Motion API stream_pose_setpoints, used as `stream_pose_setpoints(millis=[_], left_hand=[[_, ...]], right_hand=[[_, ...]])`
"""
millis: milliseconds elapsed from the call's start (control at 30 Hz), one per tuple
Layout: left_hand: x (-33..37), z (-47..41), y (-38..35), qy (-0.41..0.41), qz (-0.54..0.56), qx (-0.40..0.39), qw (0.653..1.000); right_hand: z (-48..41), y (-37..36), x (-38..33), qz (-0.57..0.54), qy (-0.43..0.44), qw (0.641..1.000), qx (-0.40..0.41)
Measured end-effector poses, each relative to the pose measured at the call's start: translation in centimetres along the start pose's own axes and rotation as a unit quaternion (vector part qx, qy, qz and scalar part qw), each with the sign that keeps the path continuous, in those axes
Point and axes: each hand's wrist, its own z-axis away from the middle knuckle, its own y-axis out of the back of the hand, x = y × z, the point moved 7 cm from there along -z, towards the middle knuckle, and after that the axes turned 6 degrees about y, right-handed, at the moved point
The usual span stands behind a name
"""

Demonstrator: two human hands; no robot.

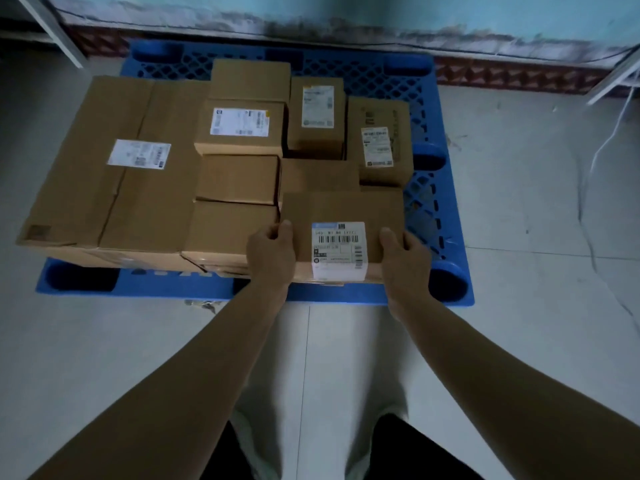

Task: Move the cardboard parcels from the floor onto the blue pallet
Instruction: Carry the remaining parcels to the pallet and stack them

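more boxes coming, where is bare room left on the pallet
Bare pallet grid shows along the far edge, widest at the far right corner, and in a strip down the right side past the boxes. Left and middle are packed box to box.

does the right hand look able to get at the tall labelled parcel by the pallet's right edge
Probably, once freed: the right hand grips the front parcel, and the tall parcel just behind has its top and right side uncovered.

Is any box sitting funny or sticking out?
Yes: the big box on the left seems to hang past the left edge of the blue pallet. The rest sit fairly square, including the labelled parcel held by the left hand and right hand.
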Motion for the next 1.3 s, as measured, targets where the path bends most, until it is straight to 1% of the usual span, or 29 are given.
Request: stream_pose_setpoints(millis=[100, 233, 333, 400, 467, 600, 667, 733, 833, 900, 933, 967, 1033, 1067, 1133, 1167, 1233, 1300], left_hand=[[-4.4, -3.1, -1.9, -0.012, -0.024, -0.015, 1.0], [-8.8, -7.3, -4.2, -0.027, -0.056, -0.041, 0.997], [-10.1, -9.3, -5.2, -0.079, -0.112, -0.048, 0.989], [-10.0, -10.0, -5.4, -0.133, -0.187, -0.035, 0.973], [-9.6, -10.1, -5.7, -0.171, -0.269, -0.015, 0.948], [-8.6, -10.3, -5.7, -0.243, -0.36, 0.045, 0.9], [-8.4, -10.5, -5.4, -0.275, -0.374, 0.071, 0.883], [-8.5, -10.2, -5.2, -0.303, -0.367, 0.079, 0.876], [-7.9, -9.3, -4.2, -0.371, -0.297, 0.077, 0.876], [-7.3, -9.2, -2.1, -0.41, -0.265, 0.118, 0.865], [-7.1, -9.7, -0.6, -0.408, -0.256, 0.159, 0.862], [-7.3, -10.5, 1.1, -0.384, -0.252, 0.204, 0.865], [-8.4, -12.2, 4.8, -0.288, -0.243, 0.278, 0.884], [-9.1, -13.0, 6.4, -0.235, -0.23, 0.296, 0.897], [-10.5, -14.7, 8.8, -0.141, -0.19, 0.298, 0.925], [-11.3, -15.7, 9.7, -0.107, -0.163, 0.289, 0.937], [-12.5, -17.2, 10.2, -0.073, -0.104, 0.245, 0.961], [-13.4, -18.1, 10.0, -0.072, -0.055, 0.204, 0.975]], right_hand=[[-1.7, -1.5, 5.5, -0.01, -0.007, 1.0, 0.005], [-3.7, -3.4, 10.7, -0.048, -0.003, 0.999, 0.013], [-5.3, -5.1, 13.9, -0.072, -0.005, 0.997, 0.01], [-6.3, -6.1, 15.1, -0.078, 0.003, 0.997, 0.006], [-7.0, -6.9, 15.4, -0.084, 0.02, 0.996, 0.002], [-7.8, -7.9, 14.9, -0.099, 0.061, 0.993, -0.005], [-8.0, -8.2, 14.7, -0.084, 0.079, 0.993, -0.01], [-8.1, -8.3, 14.6, -0.077, 0.094, 0.992, -0.013], [-7.6, -7.9, 14.7, -0.088, 0.119, 0.989, -0.014], [-7.1, -7.4, 14.7, -0.092, 0.133, 0.987, -0.008], [-7.1, -7.2, 14.8, -0.096, 0.138, 0.986, -0.004], [-7.2, -6.9, 14.9, -0.105, 0.136, 0.985, 0.004], [-7.3, -6.4, 15.2, -0.146, 0.111, 0.983, 0.02], [-7.4, -6.3, 15.3, -0.166, 0.1, 0.981, 0.024], [-7.2, -6.6, 15.4, -0.182, 0.093, 0.979, 0.017], [-7.0, -7.0, 15.4, -0.183, 0.093, 0.979, 0.01], [-6.5, -7.8, 15.3, -0.188, 0.102, 0.977, -0.008], [-6.1, -8.7, 15.2, -0.189, 0.108, 0.976, -0.023]])
